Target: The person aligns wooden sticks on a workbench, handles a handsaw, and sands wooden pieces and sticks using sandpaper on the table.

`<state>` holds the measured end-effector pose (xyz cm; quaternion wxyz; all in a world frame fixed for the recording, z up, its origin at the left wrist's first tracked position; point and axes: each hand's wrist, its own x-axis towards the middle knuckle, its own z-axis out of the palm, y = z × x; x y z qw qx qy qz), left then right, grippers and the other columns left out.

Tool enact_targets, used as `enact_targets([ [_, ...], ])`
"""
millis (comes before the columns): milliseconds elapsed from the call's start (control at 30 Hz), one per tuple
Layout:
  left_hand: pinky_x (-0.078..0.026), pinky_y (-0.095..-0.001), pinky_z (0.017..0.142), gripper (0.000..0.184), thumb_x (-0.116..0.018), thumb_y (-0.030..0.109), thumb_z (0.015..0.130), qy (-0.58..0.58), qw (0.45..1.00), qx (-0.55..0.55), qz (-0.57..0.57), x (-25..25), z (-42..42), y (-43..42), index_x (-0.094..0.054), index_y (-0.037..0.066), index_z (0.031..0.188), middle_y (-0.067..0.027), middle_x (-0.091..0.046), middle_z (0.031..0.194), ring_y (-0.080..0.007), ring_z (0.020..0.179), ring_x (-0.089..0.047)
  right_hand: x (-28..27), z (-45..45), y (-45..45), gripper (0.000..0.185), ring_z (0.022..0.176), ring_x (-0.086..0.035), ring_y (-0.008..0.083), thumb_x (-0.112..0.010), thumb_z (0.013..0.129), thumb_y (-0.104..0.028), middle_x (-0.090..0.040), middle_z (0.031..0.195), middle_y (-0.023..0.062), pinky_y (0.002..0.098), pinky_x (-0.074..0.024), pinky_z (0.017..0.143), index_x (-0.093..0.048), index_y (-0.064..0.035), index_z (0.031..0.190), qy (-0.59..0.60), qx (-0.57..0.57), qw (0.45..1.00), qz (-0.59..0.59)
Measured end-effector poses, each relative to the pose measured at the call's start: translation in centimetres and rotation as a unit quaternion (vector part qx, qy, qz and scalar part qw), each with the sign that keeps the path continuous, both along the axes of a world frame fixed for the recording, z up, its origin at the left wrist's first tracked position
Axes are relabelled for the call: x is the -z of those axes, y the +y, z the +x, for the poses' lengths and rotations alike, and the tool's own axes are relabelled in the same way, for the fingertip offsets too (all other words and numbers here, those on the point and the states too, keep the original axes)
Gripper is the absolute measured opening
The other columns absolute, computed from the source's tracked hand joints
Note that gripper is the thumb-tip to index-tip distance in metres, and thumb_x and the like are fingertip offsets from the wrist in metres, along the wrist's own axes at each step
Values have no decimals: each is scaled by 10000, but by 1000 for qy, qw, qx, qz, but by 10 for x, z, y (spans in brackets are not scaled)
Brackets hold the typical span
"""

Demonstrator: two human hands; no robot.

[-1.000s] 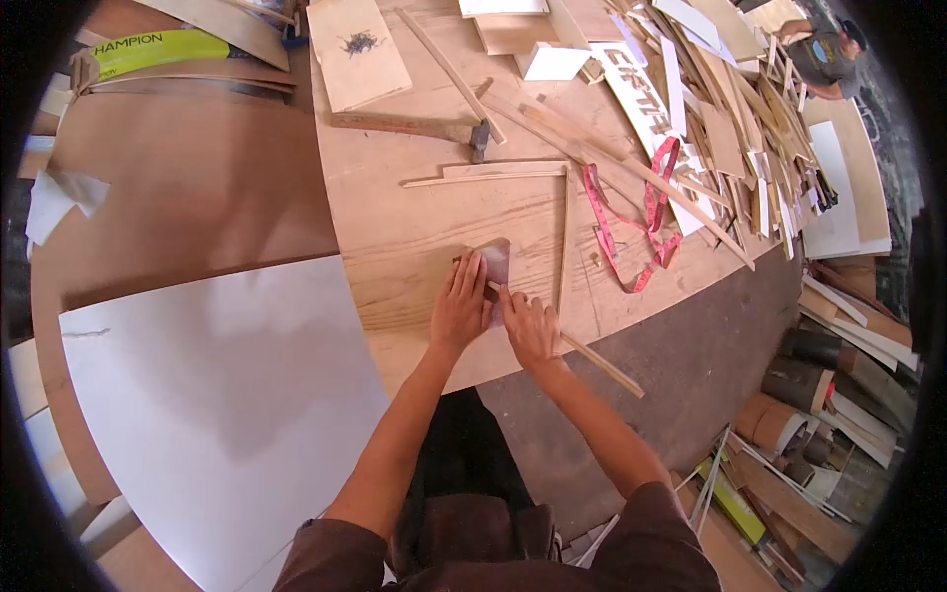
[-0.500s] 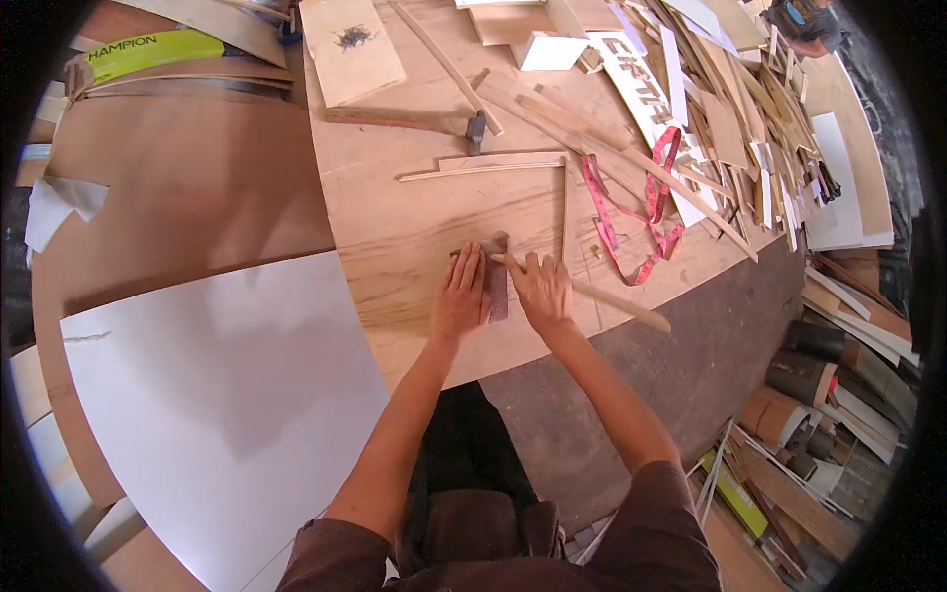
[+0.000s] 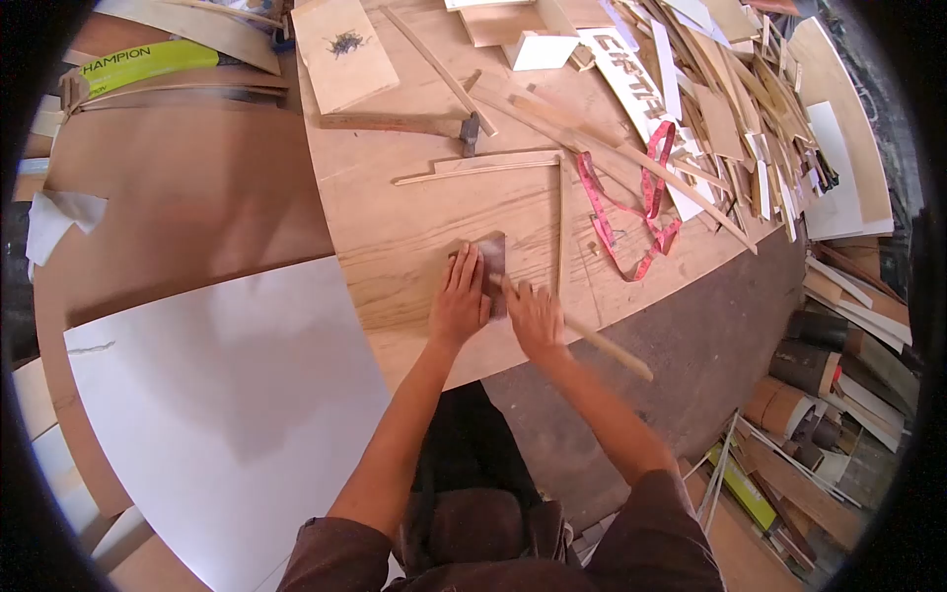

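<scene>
My left hand (image 3: 460, 301) lies flat with its fingers stretched out, pressing the left edge of a dark brown strip that looks like sandpaper (image 3: 497, 252) onto the wooden tabletop. Wrapped round a slim wooden stick (image 3: 612, 350), my right hand (image 3: 535, 321) is closed and slightly blurred. One end of the stick is over the strip, and the other sticks out past the table's near edge. Thin wooden strips (image 3: 562, 222) form a corner just beyond my right hand. A hammer (image 3: 469, 133) rests farther back.
A pink tape measure (image 3: 646, 261) curls on the table at right, near long wooden sticks (image 3: 681, 187). Offcuts (image 3: 735, 118) pile up at the back right. A white sheet (image 3: 227, 414) lies at left. A board bearing a heap of nails (image 3: 345, 74) is at the back.
My right hand has drawn the stick toward me along the strip, and the stick's outer end has dropped lower. My left hand stays in place on the strip.
</scene>
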<state>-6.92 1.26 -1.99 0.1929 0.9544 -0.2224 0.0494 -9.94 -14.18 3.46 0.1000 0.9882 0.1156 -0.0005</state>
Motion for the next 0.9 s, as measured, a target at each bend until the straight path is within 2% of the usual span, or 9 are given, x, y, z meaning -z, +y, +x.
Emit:
enact_targets([
  [67,-221,-422,1233,696,-504,259,870,13,1000,-1,-6,-5,-1,2,-374,-70,1470,-180,-323,1573,-288,1497,-256,-6,-19,-1,324,773,-657,206,-611,891,-182,-613,876,25,350,-532,619,-595,-166,1215,63,-16,998,17],
  [200,-228,-424,1231,689,-495,266,872,23,999,2,24,-21,-4,1,-383,-86,1454,-183,-337,1564,-284,1493,-268,0,40,-13,376,732,-692,208,-607,893,-165,-643,874,29,317,-542,585,-569,-153,1267,26,-35,999,14],
  [267,-229,-417,1233,684,-476,281,876,31,999,2,28,-26,-1,3,-392,-87,1447,-176,-350,1559,-272,1488,-280,1,43,-2,389,700,-672,218,-598,888,-147,-628,862,33,329,-537,586,-581,-166,1277,34,-20,999,14],
  [367,-222,-408,1237,682,-481,285,879,-11,999,5,35,-5,1,3,-399,-73,1453,-168,-359,1558,-259,1486,-285,8,6,-3,415,671,-653,230,-588,884,-129,-608,848,36,344,-532,573,-591,-177,1296,26,-21,999,19],
  [467,-219,-407,1238,672,-485,277,879,-16,1000,-1,21,-6,0,2,-406,-66,1451,-167,-366,1555,-260,1485,-285,-7,-1,-3,450,700,-651,229,-599,871,-110,-604,855,37,349,-527,582,-588,-169,1317,96,-39,994,37],
  [600,-224,-409,1235,657,-482,270,879,4,1000,-4,24,-12,4,2,-421,-71,1436,-171,-376,1545,-262,1482,-291,1,33,-3,443,721,-652,231,-591,877,-108,-604,856,42,373,-522,588,-586,-167,1316,31,-28,998,36],
  [700,-217,-408,1238,657,-477,280,883,-9,1000,-2,18,-4,1,0,-424,-67,1438,-173,-377,1544,-265,1484,-288,2,5,3,361,705,-674,218,-606,883,-163,-621,835,28,344,-529,567,-587,-165,1243,43,-19,999,9],
  [833,-219,-417,1236,673,-490,288,880,-20,1000,0,-6,-2,-1,2,-419,-75,1442,-172,-389,1538,-268,1487,-281,-6,-2,-1,367,709,-671,212,-592,893,-168,-606,837,28,343,-530,570,-581,-168,1260,100,-2,994,46],
  [900,-224,-424,1233,676,-492,289,879,-27,1000,3,8,-3,-2,3,-418,-81,1439,-173,-394,1533,-270,1488,-278,3,22,-2,452,688,-656,238,-582,890,-127,-611,863,53,378,-522,566,-573,-169,1339,16,-15,998,57],
])
